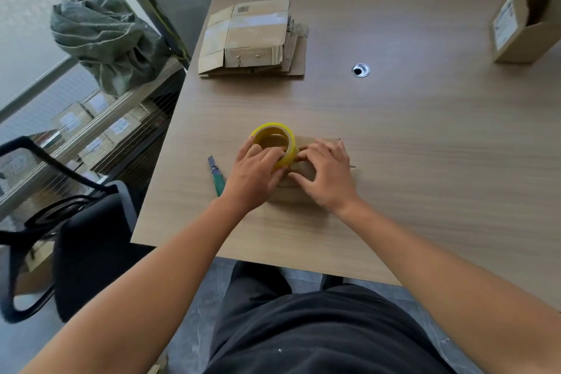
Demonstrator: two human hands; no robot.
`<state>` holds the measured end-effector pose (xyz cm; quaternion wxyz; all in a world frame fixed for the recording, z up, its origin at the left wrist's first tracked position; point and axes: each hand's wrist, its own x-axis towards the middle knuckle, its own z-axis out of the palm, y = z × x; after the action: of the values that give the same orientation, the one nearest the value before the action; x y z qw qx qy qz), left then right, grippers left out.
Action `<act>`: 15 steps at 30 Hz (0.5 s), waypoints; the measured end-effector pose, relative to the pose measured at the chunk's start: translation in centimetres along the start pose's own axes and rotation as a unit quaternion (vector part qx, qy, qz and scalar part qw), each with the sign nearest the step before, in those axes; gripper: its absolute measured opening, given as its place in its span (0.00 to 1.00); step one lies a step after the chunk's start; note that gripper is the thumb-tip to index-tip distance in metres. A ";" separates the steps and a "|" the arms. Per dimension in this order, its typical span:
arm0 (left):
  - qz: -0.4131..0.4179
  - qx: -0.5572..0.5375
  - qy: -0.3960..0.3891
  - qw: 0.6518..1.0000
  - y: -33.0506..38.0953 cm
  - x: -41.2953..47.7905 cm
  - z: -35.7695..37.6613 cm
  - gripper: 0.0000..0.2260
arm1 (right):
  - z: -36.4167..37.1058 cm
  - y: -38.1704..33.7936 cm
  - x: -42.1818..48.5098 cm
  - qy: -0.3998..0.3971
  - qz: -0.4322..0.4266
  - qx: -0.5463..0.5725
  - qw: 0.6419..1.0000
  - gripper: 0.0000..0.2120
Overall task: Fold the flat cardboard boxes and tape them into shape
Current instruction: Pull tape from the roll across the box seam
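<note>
Two bare forearms [158, 267] reach over one wooden table [425, 161], one stack of flat boxes [252, 39] beyond. Right hand [328, 176], fingers bent, rests on one cardboard box [318, 144], any pinch unclear; left hand [253, 179] grips one yellow tape roll [289, 149]; one utility knife [217, 177] alongside

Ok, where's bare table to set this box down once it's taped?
Bare table runs wide to the right of the right hand, between the cable hole and the near edge. Also a strip between the flat cardboard stack and the tape roll. Crowded by the left hand: the knife lies there.
</note>
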<state>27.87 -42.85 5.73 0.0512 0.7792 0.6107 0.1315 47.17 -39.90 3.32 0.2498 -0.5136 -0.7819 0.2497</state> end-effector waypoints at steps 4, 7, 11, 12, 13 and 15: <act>-0.012 -0.008 -0.006 1.000 0.4 0.0 -0.2 0.10 | -0.4 0.1 0.1 -0.011 -0.004 0.003 1.000 0.12; -0.015 -0.031 -0.013 0.999 0.4 -0.2 -0.3 0.10 | -0.3 0.0 0.4 0.002 0.004 0.012 1.000 0.05; -0.015 -0.063 -0.048 0.997 0.1 0.0 -0.9 0.13 | -0.3 0.2 0.6 0.011 0.018 0.031 0.999 0.03; -0.015 -0.064 -0.051 0.997 0.1 0.1 -1.1 0.14 | -0.3 0.2 0.6 0.005 0.018 0.030 0.999 0.03; -0.016 -0.062 -0.053 0.997 0.2 0.1 -1.2 0.15 | -0.3 0.2 0.5 -0.003 0.018 0.028 0.999 0.03; -0.021 -0.055 -0.053 0.997 0.3 0.2 -1.2 0.16 | -0.4 0.1 0.5 -0.016 0.018 0.028 0.999 0.03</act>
<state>27.84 -42.87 7.01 0.1285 0.7680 0.6154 0.1225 47.31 -39.31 3.57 0.2474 -0.5161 -0.7692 0.2842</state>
